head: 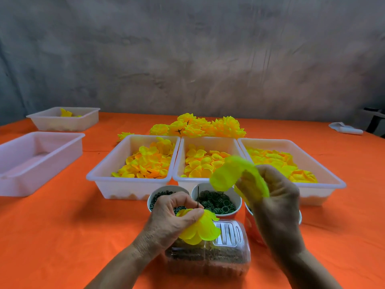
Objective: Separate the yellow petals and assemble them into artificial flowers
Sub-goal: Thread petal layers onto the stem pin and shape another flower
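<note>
Yellow half-built flower (pixel 200 228) pinched on its pin by left hand (pixel 175 217); right hand (pixel 275 201) grips loose petals (pixel 235 176), ready for threading.

- Left hand (pixel 177 215): bare; no glove, ring or band visible. Creases show across the knuckles and at the wrist.
- Left forearm (pixel 125 261): bare up to the frame's bottom edge; no sleeve or cuff in view; fine hair on the surface.
- Right hand (pixel 275 207): bare, blurred; no glove or ring can be made out.
- Right forearm (pixel 308 268): bare to the frame's edge; no sleeve, watch or bracelet visible.
</note>
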Demonstrator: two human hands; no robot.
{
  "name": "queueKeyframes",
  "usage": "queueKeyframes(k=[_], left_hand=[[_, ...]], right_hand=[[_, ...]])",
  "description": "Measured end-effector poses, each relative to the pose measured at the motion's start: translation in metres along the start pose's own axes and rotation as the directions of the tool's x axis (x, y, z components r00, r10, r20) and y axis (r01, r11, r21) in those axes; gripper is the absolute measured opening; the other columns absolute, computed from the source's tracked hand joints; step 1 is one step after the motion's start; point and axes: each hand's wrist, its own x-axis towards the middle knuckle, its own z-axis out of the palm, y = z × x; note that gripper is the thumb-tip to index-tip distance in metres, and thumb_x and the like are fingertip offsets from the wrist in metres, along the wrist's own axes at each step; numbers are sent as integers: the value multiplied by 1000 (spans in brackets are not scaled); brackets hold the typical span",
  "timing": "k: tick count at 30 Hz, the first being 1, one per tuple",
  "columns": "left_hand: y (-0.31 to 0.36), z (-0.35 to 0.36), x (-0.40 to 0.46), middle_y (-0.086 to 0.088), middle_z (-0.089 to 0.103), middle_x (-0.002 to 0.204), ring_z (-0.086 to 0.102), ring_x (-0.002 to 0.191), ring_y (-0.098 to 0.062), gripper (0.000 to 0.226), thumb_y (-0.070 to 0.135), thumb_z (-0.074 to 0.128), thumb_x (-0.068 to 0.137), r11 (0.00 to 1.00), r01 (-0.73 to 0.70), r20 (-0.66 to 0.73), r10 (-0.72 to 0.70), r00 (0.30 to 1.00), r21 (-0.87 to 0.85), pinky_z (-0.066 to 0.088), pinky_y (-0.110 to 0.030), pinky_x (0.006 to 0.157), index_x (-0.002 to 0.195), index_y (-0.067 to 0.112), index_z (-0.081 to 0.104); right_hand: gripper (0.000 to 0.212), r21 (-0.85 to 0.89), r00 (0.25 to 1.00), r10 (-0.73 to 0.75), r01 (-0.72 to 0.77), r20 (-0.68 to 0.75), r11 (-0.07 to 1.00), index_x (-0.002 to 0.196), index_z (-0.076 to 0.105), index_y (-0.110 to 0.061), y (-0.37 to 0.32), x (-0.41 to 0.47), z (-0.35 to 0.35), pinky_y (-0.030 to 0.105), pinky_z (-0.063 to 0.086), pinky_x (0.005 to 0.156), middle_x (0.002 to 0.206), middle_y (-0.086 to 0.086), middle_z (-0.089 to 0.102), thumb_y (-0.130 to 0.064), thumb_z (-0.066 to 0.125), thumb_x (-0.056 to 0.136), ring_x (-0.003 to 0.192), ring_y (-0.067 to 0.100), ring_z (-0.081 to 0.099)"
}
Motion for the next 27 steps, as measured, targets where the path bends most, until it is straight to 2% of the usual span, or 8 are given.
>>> queueKeyframes(k=[1,3,5,8,10,14,21,27], left_hand=[[0,0,0,3,70,72,60,69,1,4,28,72,67,1000,0,2,0,1000,1,45,-13,65,63,29,70],[0,-1,0,1,70,74,61,70,0,5,27,73,66,1000,-5,-1,5,1000,-8,46,-14,66,62,27,70],[-2,-1,0,1,71,75,62,71,0,5,26,73,67,1000,-6,0,6,1000,-14,47,-14,67,63,26,70],[-3,-1,0,3,71,76,62,71,0,5,28,73,68,1000,7,13,-6,1000,-27,48,-15,66,67,23,72],[-4,-1,0,3,71,77,62,73,-1,6,29,73,68,999,16,22,-15,1000,-30,49,-16,65,71,24,72],[-5,-2,0,4,71,77,62,73,0,4,25,76,72,1000,18,29,-17,999,-23,48,-15,65,73,24,72],[-4,-3,-1,5,70,76,62,72,-1,11,12,77,76,999,33,22,-32,999,-10,48,-15,65,70,19,72],[-3,-3,-2,6,70,75,62,72,-1,13,14,77,76,1000,25,26,-24,999,-14,50,-19,65,70,23,72]], right_hand=[[11,133,987,154,-158,39,978,77,68,-12,-1,2,0,10,38,48,58,-9,62,-3,73,75,48,-3,48],[17,238,925,367,-380,100,894,78,69,-12,1,7,-2,11,42,47,60,-9,66,5,69,75,49,0,55],[14,229,848,509,-530,149,816,76,69,-12,2,11,-4,15,47,49,63,-6,69,3,67,76,54,4,61],[5,154,754,624,-654,204,740,73,68,-11,4,14,-4,23,46,55,61,-3,68,-6,69,73,54,8,59],[8,168,704,668,-708,241,686,80,66,-8,4,16,-4,25,47,55,63,1,69,-1,63,82,54,10,59],[17,216,641,708,-767,298,604,83,63,-5,3,19,1,22,49,46,60,5,67,6,51,89,48,11,61],[24,184,631,710,-773,311,607,80,58,-3,9,21,10,21,49,44,54,5,65,16,44,87,46,12,60],[12,266,613,730,-790,303,553,86,58,-6,14,21,17,23,48,46,69,9,63,0,51,92,52,16,58]])
